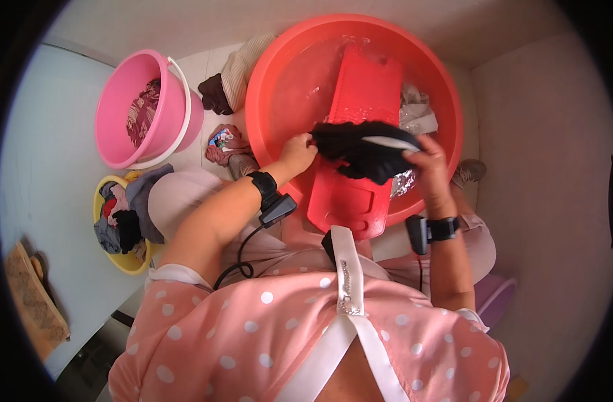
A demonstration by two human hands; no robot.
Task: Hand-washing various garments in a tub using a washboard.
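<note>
A black cloth garment (360, 149) with a white strip is stretched between my hands above a red washboard (367, 87). My left hand (298, 154) pinches its left end, with the fingers closed. At the other end, my right hand (428, 164) grips the cloth beside the white strip. The washboard leans in a large round red tub (258, 100), its lower end resting over the near rim. Water lies in the tub, and wet pale cloth (417, 110) sits in it to the right of the board. What kind of garment the black cloth is, I cannot tell.
A pink bucket (109, 127) with a white handle holds patterned cloth. Nearer on the left, a yellow basin (129, 262) is heaped with clothes. Crumpled clothes (227, 144) and a striped cloth (243, 70) lie on the floor beside the tub. Walls close in behind and at right.
</note>
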